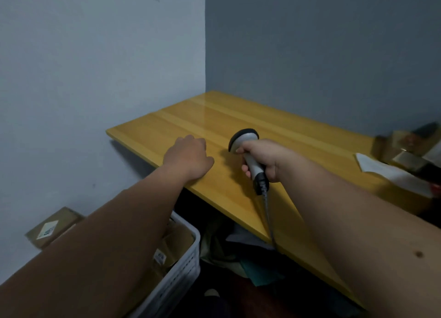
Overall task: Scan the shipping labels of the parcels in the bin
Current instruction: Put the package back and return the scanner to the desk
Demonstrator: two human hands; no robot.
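Head view. My right hand (260, 160) is closed around the grey handle of the barcode scanner (248, 155), whose long axis runs from the dark cable end nearest me up and away to the rounded head, which points down toward the yellow bench (298, 136). The scanner's cable (268, 212) trails back over the front edge of the bench toward my body. My left hand (191, 157) rests on the bench just left of the scanner, knuckles up and fingers curled under; it grips nothing that I can see, though the fingertips are hidden.

The parcels lie below and to the left of both hands, not on the bench. The white slatted bin (188, 258) stands on the floor under the left end of the bench, largely covered by my left forearm; brown cardboard parcels (176, 241) show inside it, one with a small white label (160, 256) facing up. A further parcel with label (51, 229) lies outside the bin, to its left against the wall. At the far right edge of the bench lie a blurred box and a white paper (393, 172).

The left hand is the nearer to the bin, and I judge it the one to reach down and lift a parcel, while the right hand turns the scanner head toward the label. No label is under the scanner at present.
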